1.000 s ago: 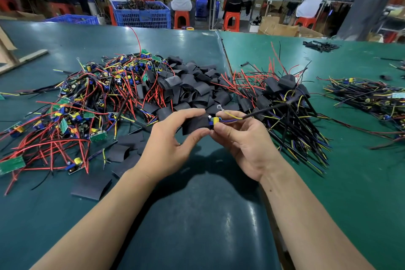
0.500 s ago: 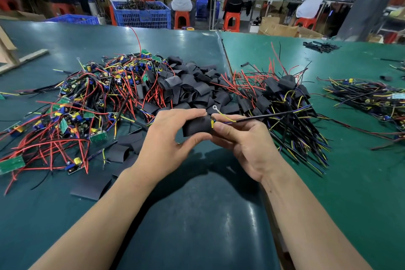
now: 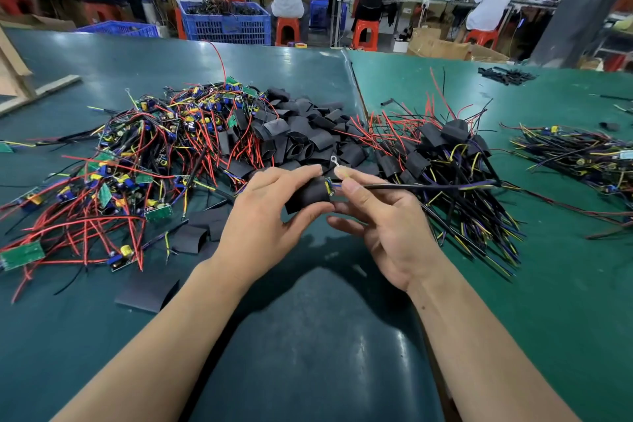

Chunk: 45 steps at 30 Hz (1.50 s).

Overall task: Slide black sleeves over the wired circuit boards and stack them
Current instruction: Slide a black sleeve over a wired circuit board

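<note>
Two green-topped tables (image 3: pixel 513 301) carry heaps: bare wired circuit boards (image 3: pixel 137 161) left, empty black sleeves (image 3: pixel 301 137) centre, sleeved boards (image 3: pixel 445 161) right. Left hand (image 3: pixel 263 216) grips one sleeve (image 3: pixel 310 195); right hand (image 3: pixel 383 219) pinches its board's black wire (image 3: pixel 428 186).

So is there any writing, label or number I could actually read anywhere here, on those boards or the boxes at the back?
None can be read.
Green circuit boards: any print is too small to make out.
Blue crates: no marking shows.
Cardboard boxes: plain sides, no legible print.
Black sleeve, held by the left hand, with the right hand on its wires: unmarked.
</note>
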Each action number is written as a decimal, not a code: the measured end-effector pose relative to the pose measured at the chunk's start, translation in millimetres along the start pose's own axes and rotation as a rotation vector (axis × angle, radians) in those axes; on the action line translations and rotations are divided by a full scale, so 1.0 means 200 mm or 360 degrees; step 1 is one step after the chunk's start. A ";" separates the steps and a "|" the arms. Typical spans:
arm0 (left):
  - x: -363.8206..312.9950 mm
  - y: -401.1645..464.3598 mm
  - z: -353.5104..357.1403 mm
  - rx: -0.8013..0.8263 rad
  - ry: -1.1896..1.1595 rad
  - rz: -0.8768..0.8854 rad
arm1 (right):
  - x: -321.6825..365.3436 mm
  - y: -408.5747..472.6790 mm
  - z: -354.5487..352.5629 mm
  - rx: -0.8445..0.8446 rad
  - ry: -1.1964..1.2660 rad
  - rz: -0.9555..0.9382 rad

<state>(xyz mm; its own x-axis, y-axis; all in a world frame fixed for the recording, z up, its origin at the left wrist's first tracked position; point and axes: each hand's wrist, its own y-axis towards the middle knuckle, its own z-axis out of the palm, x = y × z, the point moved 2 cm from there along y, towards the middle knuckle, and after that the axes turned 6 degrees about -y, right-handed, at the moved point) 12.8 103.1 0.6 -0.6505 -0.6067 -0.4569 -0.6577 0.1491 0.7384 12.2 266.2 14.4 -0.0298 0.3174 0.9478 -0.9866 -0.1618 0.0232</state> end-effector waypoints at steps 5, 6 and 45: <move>0.00 0.00 0.00 0.0044 -0.0012 -0.0025 | 0.00 0.00 -0.01 -0.0177 -0.0129 -0.0015; -0.01 0.00 0.00 0.0046 -0.0013 -0.0023 | 0.00 -0.01 -0.01 -0.0172 -0.0126 0.0004; 0.06 0.03 -0.08 0.0012 0.0151 0.0146 | 0.02 -0.01 -0.02 -0.0438 -0.0345 -0.0230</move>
<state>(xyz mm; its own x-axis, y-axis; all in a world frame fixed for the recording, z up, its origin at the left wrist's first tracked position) 8.3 84.7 7.2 -0.6694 -0.6613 -0.3384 -0.6001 0.2129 0.7711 12.8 271.3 16.9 0.1188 0.1089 0.9869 -0.9852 0.1368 0.1035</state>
